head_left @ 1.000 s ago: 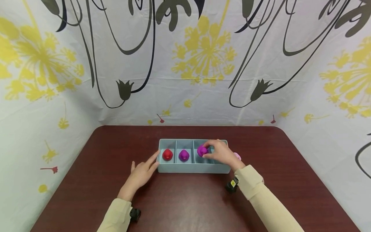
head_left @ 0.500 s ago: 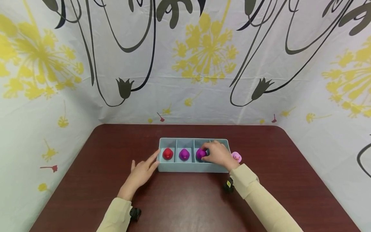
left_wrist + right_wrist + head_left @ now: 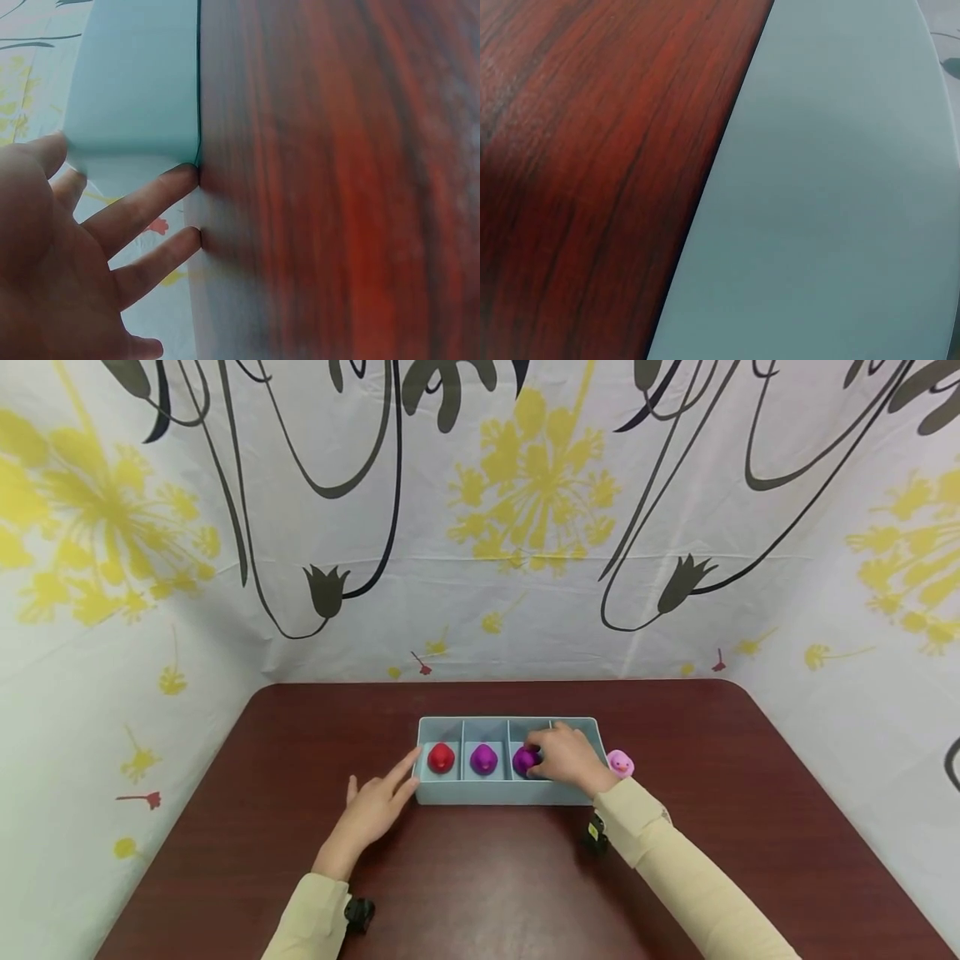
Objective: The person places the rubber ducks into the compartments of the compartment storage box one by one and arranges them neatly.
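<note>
A light blue divided box (image 3: pixel 487 792) stands on the table. Its leftmost compartment holds a red toy duck (image 3: pixel 441 758), and the one beside it a purple toy duck (image 3: pixel 483 760). My right hand (image 3: pixel 572 758) reaches into the third compartment and pinches another purple toy duck (image 3: pixel 524 762), partly hidden by the fingers. That hand also covers much of the rightmost compartment. With fingers extended, my left hand (image 3: pixel 373 806) touches the box's left end; in the left wrist view its fingertips (image 3: pixel 184 176) meet the box's corner. The right wrist view shows only the box's wall (image 3: pixel 817 195) and table.
Just right of the box, a pink toy duck (image 3: pixel 620 763) stands on the dark red wooden table (image 3: pixel 480 877). A patterned white cloth (image 3: pixel 420 527) hangs behind the table and along both sides.
My right hand has lowered the purple duck into the third compartment and moved slightly left against the box. The left hand keeps its place at the box's end.
</note>
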